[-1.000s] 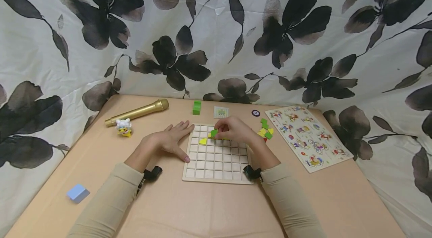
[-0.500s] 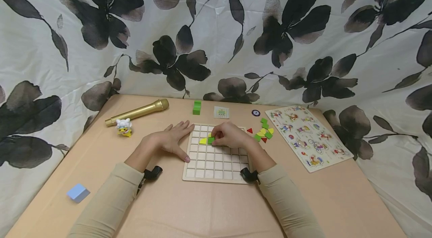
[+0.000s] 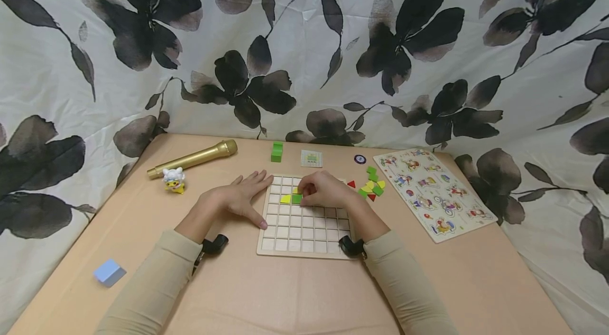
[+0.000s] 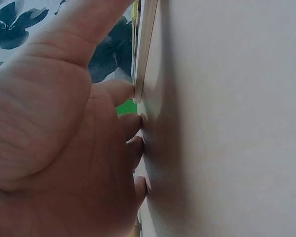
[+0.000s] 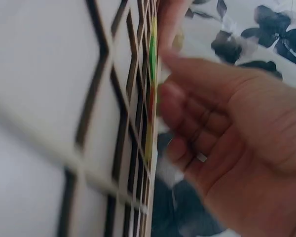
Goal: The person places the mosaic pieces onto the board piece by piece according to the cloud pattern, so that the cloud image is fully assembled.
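Observation:
A pale wooden grid board (image 3: 288, 232) lies mid-table. My left hand (image 3: 238, 198) spreads beside its left edge, thumb on the frame, other fingertips down on the tabletop. In one cell is a green square tile (image 3: 297, 198), with a yellow tile (image 3: 286, 198) just left of it. My right hand (image 3: 324, 190) bends over the board, curled thumb and index fingertips at the green tile's right side. The right wrist view shows the fingertips low by the grid, beside a red piece (image 5: 151, 98) and a yellow strip (image 5: 148, 143); the head view hides these beneath the hand.
Loose coloured tiles (image 3: 372, 185) lie right of the board, near a picture puzzle board (image 3: 435, 192) and a dark round token (image 3: 360, 159). Behind stand green blocks (image 3: 276, 152) and a pattern card (image 3: 311, 158). Leftward are a gold microphone (image 3: 192, 159), toy figure (image 3: 174, 180) and blue block (image 3: 109, 272).
My right hand brought the green tile down and left into a cell beside the yellow tile, then stayed there. Red pieces right of the board came into view. My left hand kept still.

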Tool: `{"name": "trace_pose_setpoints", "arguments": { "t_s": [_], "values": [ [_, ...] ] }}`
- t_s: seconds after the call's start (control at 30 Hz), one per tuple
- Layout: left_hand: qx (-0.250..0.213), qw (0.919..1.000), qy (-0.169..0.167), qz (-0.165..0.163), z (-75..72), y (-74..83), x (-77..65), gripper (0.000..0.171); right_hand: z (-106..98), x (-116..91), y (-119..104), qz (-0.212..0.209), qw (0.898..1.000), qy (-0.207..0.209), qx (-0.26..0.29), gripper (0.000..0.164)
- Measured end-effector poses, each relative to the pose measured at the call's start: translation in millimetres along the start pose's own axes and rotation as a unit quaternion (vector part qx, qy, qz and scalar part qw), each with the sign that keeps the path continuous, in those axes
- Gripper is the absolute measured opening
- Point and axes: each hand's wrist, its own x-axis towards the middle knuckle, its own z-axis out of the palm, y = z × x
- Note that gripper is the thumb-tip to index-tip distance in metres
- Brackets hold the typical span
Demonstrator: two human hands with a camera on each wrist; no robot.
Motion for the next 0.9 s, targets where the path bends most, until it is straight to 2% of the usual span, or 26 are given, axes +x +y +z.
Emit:
{"name": "trace_pose_setpoints", "arguments": {
  "t_s": [0.17, 0.37, 0.47, 0.7, 0.8, 0.9],
  "values": [
    [0.003, 1.0000, 0.004, 0.000, -0.1, -3.3, -1.8, 0.134, -19.5, -7.4, 0.8, 0.003, 0.999, 0.045, 0.002, 0.025],
    [0.006, 0.9999, 0.006, -0.014, 0.5, -8.1, -9.1, 0.135, -49.0, -24.9, 12.4, 0.019, 0.990, 0.139, -0.005, 0.029],
    [0.003, 1.0000, 0.004, -0.008, 1.7, -8.1, -7.8, 0.135, -61.6, -37.8, 26.1, 0.055, 0.982, 0.179, -0.008, 0.030],
    [0.005, 1.0000, 0.007, -0.003, 1.1, -5.1, -3.6, 0.134, -80.8, -60.8, 59.2, 0.149, 0.959, 0.238, -0.031, 0.038],
    [0.005, 1.0000, 0.006, 0.000, 1.3, -4.5, -1.2, 0.134, -82.9, -67.6, 73.9, 0.184, 0.949, 0.253, -0.040, 0.038],
    [0.005, 1.0000, 0.005, 0.003, 1.9, -4.0, 1.2, 0.135, -82.4, -72.1, 86.5, 0.212, 0.944, 0.251, -0.037, 0.039]
  ]
}}
